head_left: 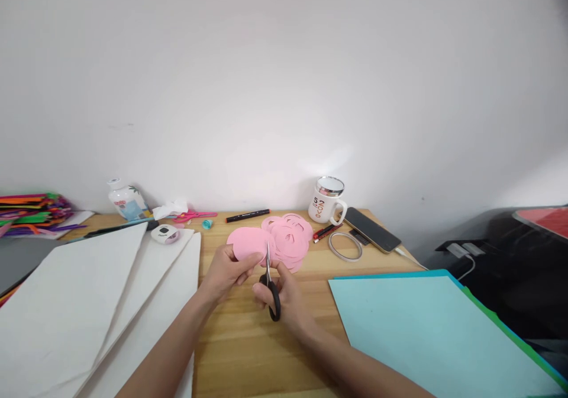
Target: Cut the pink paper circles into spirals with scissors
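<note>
A pink paper circle (247, 242) is pinched between the thumb and fingers of my left hand (229, 268), raised over the front of the table. My right hand (286, 296) grips a pair of scissors (274, 301) with black handles, its blades pointing away from me. The blades lie at the right edge of the circle; whether they are parted I cannot tell. Just behind, several pink paper cutouts (290, 238) rest in an overlapping pile, some with curved slits or holes.
White sheets (168, 303) cover the left, light-blue sheets (426, 321) the right. Along the back are a white bottle (128, 200), a black marker (247, 216), a mug (326, 203), a tape ring (345, 246) and a phone (373, 230) on a cable. Colourful pipe cleaners (33, 213) lie far left.
</note>
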The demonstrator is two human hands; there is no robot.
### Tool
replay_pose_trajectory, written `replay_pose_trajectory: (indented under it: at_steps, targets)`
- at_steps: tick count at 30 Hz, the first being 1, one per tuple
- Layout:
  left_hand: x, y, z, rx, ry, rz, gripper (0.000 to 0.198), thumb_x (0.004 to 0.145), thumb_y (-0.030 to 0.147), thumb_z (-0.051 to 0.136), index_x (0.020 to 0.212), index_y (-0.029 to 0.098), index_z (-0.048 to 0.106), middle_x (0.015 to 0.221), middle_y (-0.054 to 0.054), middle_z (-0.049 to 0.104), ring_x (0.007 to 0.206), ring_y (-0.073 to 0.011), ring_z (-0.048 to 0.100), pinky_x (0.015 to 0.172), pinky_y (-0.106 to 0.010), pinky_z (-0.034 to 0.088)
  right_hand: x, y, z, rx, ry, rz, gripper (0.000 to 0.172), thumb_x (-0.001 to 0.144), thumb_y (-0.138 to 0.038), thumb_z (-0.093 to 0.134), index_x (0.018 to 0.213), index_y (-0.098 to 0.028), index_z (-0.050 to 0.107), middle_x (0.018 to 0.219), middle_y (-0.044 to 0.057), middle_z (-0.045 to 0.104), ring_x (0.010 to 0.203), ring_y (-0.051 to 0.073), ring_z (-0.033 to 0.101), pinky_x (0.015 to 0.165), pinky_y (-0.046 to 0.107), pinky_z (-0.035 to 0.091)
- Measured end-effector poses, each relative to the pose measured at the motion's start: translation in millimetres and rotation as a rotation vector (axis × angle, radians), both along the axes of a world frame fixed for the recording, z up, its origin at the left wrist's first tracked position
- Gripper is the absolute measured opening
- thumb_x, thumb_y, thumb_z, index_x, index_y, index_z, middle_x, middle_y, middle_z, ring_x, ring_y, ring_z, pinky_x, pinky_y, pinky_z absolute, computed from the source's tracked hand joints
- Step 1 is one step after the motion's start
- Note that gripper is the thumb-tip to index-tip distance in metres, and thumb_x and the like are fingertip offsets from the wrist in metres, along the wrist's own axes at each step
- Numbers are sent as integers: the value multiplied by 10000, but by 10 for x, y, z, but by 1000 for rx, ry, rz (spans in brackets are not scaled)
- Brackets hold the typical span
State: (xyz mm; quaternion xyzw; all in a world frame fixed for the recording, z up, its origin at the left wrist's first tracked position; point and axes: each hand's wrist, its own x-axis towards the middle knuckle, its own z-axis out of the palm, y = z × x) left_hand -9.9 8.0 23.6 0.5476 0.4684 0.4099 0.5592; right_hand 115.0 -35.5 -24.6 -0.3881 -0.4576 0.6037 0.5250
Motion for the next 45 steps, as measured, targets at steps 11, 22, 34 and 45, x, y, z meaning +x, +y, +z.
replay_pose_trajectory:
  at_steps: [11,22,34,45]
  targets:
    - [-15,2,15,24,48,-45,360,629,333,670,425,148,439,317,75,370,330,-30,261,360,-182,167,34,54,-12,13,69,4,450,587,-298,750,895,-194,439,600,-70,496,511,78,393,470,191,293]
    - [-30,-5,30,47,52,-17,387,620,351,677,410,152,420,330,70,370,342,-32,261,367,-185,180,33,44,7,-7,-20,-32,486,603,-449,704,925,-201,439,465,-87,486,395,96,416,407,204,307]
    - [5,-1,17,-31,11,-24,330,645,367,653,479,145,475,334,58,425,298,-37,304,327,-177,203,2,11,36,-4,-15,-3,498,609,-467,695,926,-202,416,474,-81,486,424,104,422,431,208,314]
    - [4,-13,25,15,63,-29,389,630,367,653,413,159,405,310,67,380,312,-29,267,346,-181,182,31,58,10,6,47,2,489,588,-350,744,933,-216,423,584,-75,478,486,88,387,456,200,281]
